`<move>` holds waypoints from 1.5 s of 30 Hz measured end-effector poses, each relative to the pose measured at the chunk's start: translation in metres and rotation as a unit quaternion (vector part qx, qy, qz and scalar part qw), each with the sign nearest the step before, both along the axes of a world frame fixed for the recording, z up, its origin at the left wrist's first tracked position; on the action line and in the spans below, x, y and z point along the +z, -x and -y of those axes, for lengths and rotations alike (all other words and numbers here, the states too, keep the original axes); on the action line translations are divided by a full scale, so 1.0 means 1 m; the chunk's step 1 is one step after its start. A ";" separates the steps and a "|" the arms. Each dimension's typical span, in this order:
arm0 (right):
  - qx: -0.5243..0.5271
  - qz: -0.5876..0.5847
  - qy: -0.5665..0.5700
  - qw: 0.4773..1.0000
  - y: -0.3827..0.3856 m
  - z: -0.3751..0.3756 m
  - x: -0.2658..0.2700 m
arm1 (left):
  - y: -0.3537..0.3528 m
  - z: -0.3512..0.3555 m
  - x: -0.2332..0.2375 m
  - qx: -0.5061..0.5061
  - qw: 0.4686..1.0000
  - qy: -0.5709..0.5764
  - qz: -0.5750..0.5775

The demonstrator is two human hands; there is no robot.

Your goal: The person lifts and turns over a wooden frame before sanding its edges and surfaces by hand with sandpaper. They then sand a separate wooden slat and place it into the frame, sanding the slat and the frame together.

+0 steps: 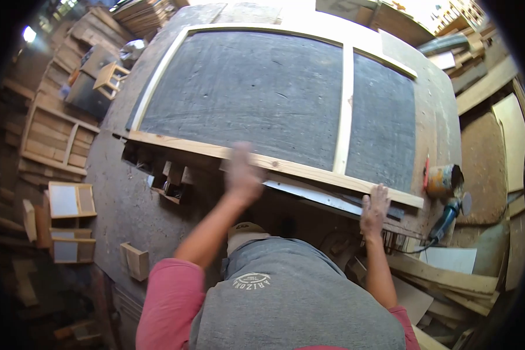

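Note:
A wooden frame of pale strips lies on a dark board (pixel 245 96), with one crosspiece (pixel 345 105) towards its right side. Along the near side runs the front strip (pixel 309 169) of the frame. My left hand (pixel 242 175) is over the middle of this strip, smeared by motion, so its fingers and whether it touches the wood cannot be made out. My right hand (pixel 375 211) rests near the strip's right end, its fingers stretched out across the wood and pointing away from me. It appears to hold nothing.
A rusty can (pixel 443 179) and a teal angle grinder (pixel 446 221) sit at the table's right edge. Below the front strip is a metal bar (pixel 315 194). Wood offcuts (pixel 449 274) lie at lower right; small wooden frames (pixel 71 201) stand at left.

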State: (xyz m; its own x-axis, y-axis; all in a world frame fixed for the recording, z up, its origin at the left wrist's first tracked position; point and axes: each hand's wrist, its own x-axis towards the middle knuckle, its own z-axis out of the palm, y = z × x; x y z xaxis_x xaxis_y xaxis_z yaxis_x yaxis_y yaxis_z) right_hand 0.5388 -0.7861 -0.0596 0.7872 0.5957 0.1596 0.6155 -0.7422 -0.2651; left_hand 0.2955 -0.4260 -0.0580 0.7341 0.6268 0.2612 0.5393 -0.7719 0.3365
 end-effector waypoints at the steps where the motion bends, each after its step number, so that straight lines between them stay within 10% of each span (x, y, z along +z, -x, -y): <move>1: 0.028 0.002 0.005 1.000 0.014 -0.027 0.005 | -0.025 0.049 0.001 -0.104 0.993 0.013 0.044; 6: 0.129 -0.005 0.023 0.991 0.053 -0.092 0.027 | -0.033 0.053 0.005 -0.219 0.973 0.061 0.046; 10: 0.118 0.019 0.051 0.992 0.047 -0.069 0.022 | 0.111 -0.138 -0.006 0.115 0.986 -0.117 -0.040; 13: 0.118 0.013 0.074 0.990 0.054 -0.076 0.023 | 0.095 -0.136 0.013 0.238 0.969 -0.029 -0.052; 15: 0.146 0.008 0.063 0.987 0.064 -0.098 0.021 | 0.036 -0.061 0.012 0.074 0.968 0.155 0.183; 16: 0.178 0.006 0.077 0.981 0.069 -0.112 0.020 | 0.010 -0.022 0.000 0.003 0.992 -0.026 0.120; 19: 0.260 -0.008 0.053 0.964 0.102 -0.151 0.033 | -0.028 0.047 0.012 -0.124 0.979 -0.033 0.159; 26: 0.250 -0.021 0.070 0.966 0.117 -0.178 0.033 | 0.163 -0.246 -0.012 0.185 0.977 -0.055 0.094; 27: 0.241 -0.009 0.077 0.967 0.118 -0.182 0.033 | 0.174 -0.276 -0.023 0.276 0.930 -0.240 0.048; 30: 0.220 -0.007 0.078 0.972 0.122 -0.203 0.032 | 0.137 -0.233 0.007 0.264 0.959 -0.026 0.100; 34: 0.151 -0.036 0.045 0.987 0.119 -0.259 0.022 | 0.081 -0.108 0.006 0.060 0.987 -0.074 0.133; 41: 0.081 0.009 0.073 0.994 0.130 -0.328 0.017 | 0.226 -0.359 -0.006 0.329 0.936 -0.110 0.063; 45: 0.065 0.023 0.078 0.995 0.130 -0.327 0.013 | 0.189 -0.308 0.002 0.313 0.940 -0.120 -0.068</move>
State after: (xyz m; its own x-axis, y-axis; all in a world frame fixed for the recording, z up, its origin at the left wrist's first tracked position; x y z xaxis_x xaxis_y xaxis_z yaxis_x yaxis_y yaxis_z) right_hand 0.4087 -0.4596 -0.0466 0.6958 0.7124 0.0915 0.7178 -0.6852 -0.1234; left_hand 0.1065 -0.1181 -0.0557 0.2776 0.8823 0.3801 0.9385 -0.3336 0.0889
